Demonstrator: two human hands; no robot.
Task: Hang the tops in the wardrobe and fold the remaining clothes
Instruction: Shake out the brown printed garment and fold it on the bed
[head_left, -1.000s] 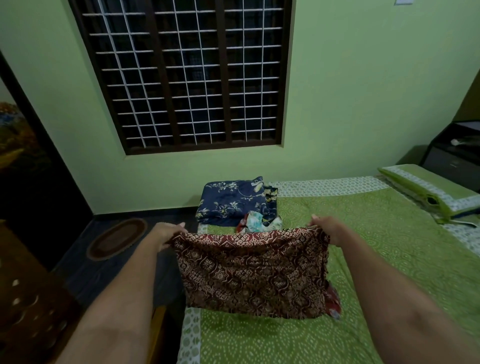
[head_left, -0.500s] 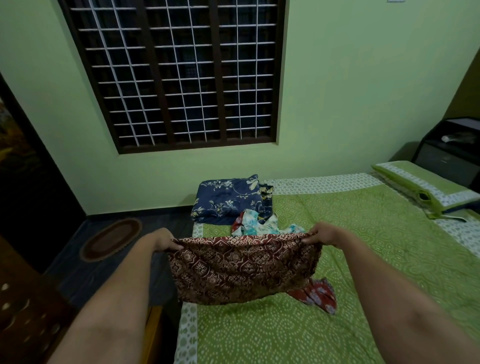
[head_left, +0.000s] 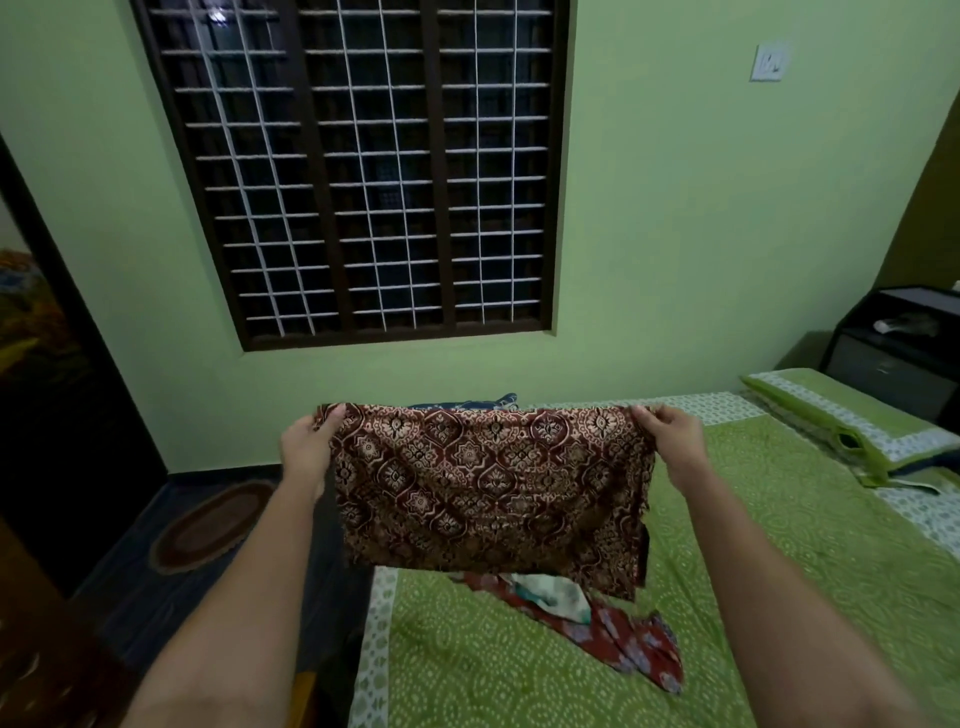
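A maroon cloth with a cream pattern (head_left: 488, 488) hangs in the air above the green bed (head_left: 779, 545), folded into a wide rectangle. My left hand (head_left: 309, 449) pinches its top left corner and my right hand (head_left: 672, 441) pinches its top right corner. Under its lower edge lie a red floral garment (head_left: 634, 642) and a pale garment (head_left: 550, 595), crumpled on the bedspread. Only the top of a dark blue floral folded piece (head_left: 467, 404) shows behind the held cloth.
A barred window (head_left: 353, 171) fills the wall ahead. A green pillow (head_left: 841, 415) lies at the bed's far right, with a dark bedside unit (head_left: 898, 353) behind it. An oval mat (head_left: 208, 525) lies on the dark floor at left, beside a dark doorway.
Both hands have lifted the maroon cloth higher and drawn it taut, so it now covers the blue folded piece. The garments on the bed now show beneath it.
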